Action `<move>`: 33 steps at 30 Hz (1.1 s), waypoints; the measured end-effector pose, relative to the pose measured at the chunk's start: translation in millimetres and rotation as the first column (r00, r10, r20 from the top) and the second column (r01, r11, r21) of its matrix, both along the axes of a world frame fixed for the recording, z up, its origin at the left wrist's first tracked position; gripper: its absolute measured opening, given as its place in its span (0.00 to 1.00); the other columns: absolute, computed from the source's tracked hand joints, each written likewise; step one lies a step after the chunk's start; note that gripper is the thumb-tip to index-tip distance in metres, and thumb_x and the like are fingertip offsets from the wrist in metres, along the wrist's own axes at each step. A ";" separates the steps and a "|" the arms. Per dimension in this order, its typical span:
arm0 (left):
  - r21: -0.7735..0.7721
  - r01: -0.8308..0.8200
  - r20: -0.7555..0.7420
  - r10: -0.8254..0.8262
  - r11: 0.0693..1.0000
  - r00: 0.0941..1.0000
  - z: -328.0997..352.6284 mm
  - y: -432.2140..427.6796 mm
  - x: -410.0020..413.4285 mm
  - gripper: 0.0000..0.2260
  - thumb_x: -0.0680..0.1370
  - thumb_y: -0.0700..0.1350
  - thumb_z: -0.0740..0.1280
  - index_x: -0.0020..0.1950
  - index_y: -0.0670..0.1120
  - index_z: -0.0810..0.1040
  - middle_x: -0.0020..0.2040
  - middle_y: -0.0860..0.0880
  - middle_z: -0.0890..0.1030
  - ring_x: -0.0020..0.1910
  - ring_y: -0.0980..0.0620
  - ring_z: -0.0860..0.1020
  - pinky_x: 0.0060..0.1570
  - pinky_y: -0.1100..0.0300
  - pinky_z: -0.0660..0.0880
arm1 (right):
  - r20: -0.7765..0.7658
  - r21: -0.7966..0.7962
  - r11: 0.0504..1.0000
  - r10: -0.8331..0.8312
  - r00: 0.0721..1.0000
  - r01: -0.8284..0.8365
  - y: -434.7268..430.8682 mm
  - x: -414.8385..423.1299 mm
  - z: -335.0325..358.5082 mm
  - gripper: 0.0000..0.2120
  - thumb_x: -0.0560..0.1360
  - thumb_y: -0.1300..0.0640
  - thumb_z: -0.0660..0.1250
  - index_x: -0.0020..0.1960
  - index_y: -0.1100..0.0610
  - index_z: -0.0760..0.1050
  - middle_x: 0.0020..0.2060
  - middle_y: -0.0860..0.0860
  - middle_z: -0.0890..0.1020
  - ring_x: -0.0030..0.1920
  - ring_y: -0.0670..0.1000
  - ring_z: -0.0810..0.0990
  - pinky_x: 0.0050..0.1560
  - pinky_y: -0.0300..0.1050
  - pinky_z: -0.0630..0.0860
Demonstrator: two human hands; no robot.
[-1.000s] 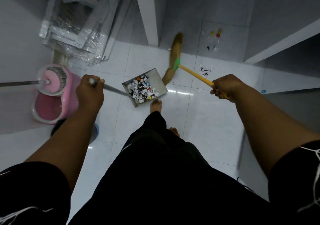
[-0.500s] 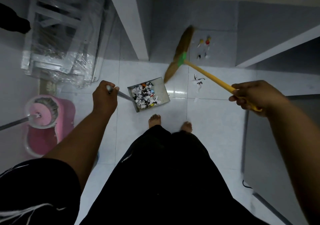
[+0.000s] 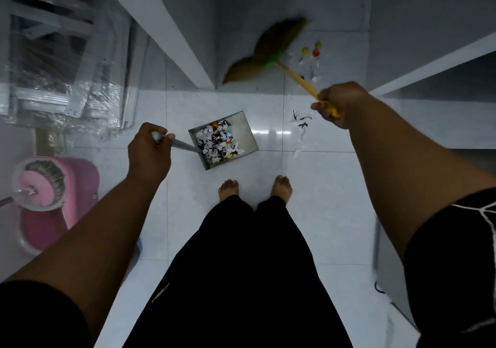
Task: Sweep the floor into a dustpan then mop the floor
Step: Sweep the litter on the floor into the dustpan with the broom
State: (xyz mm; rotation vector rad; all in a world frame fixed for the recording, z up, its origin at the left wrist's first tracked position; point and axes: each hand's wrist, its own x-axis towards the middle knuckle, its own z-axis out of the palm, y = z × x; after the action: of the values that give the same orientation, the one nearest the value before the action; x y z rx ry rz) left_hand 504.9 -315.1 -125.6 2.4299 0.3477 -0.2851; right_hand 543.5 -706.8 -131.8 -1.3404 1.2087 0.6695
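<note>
Both hands gripping: left hand [image 3: 149, 154] clamped on dustpan [image 3: 224, 139] handle mid-frame, right hand [image 3: 339, 105] clamped on broom [image 3: 264, 52] handle, upper right.

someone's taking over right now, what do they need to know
Left hand grips the dustpan handle; the pan holds swept scraps.
Right hand grips the broom, its head blurred beside the far litter.
Paper bits lie right of the pan.
To do: sweep both patches in, then mop; the mop sits in the pink bucket.
</note>
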 end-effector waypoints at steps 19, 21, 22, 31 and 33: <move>-0.017 0.070 -0.086 -0.071 0.997 0.994 0.8 -74.6 -2.6 0.08 0.78 0.45 0.68 0.55 0.43 0.75 0.52 0.45 0.81 0.48 0.53 0.75 0.48 0.63 0.68 | 0.152 0.276 0.885 -0.424 0.893 0.374 -91.1 -124.5 63.0 0.08 0.79 0.63 0.56 0.56 0.61 0.71 0.37 0.58 0.77 0.24 0.45 0.68 0.20 0.34 0.66; -0.016 0.073 -0.091 -0.075 0.997 0.993 0.3 -79.8 -6.3 0.08 0.78 0.45 0.68 0.55 0.43 0.75 0.52 0.45 0.80 0.48 0.53 0.75 0.48 0.63 0.69 | 0.151 0.252 0.881 -0.445 0.883 0.401 -94.9 -102.0 50.0 0.08 0.79 0.62 0.57 0.56 0.62 0.70 0.39 0.60 0.79 0.24 0.45 0.70 0.21 0.34 0.68; -0.014 0.073 -0.090 -0.074 0.997 0.993 -0.1 -82.0 -7.9 0.08 0.78 0.44 0.68 0.55 0.43 0.75 0.52 0.45 0.80 0.48 0.54 0.75 0.48 0.64 0.69 | 0.143 0.190 0.904 -0.412 0.900 0.383 -96.9 -90.8 41.0 0.08 0.79 0.62 0.58 0.57 0.62 0.70 0.41 0.61 0.80 0.24 0.46 0.73 0.23 0.35 0.70; -0.001 0.052 -0.087 -0.052 0.999 0.995 -6.5 -90.6 -12.6 0.09 0.78 0.45 0.68 0.55 0.43 0.75 0.52 0.46 0.80 0.49 0.53 0.76 0.51 0.62 0.71 | -0.263 -0.348 0.821 0.377 0.888 -0.452 -103.5 -87.2 -25.3 0.08 0.76 0.65 0.63 0.53 0.66 0.75 0.38 0.60 0.81 0.37 0.56 0.82 0.30 0.42 0.75; 0.004 0.054 -0.091 -0.054 0.999 0.994 -6.7 -90.9 -13.5 0.09 0.78 0.45 0.68 0.55 0.43 0.75 0.52 0.46 0.80 0.49 0.53 0.76 0.51 0.62 0.71 | -0.279 -0.331 0.798 0.427 0.860 -0.504 -98.0 -111.3 -24.7 0.12 0.74 0.65 0.62 0.57 0.65 0.76 0.46 0.60 0.81 0.39 0.56 0.80 0.30 0.43 0.74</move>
State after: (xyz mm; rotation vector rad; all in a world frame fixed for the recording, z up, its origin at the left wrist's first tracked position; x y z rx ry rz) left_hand 491.4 -406.0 -132.3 2.4410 0.3238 -0.4197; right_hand 432.2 -804.8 -156.5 -1.9948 1.2092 0.9572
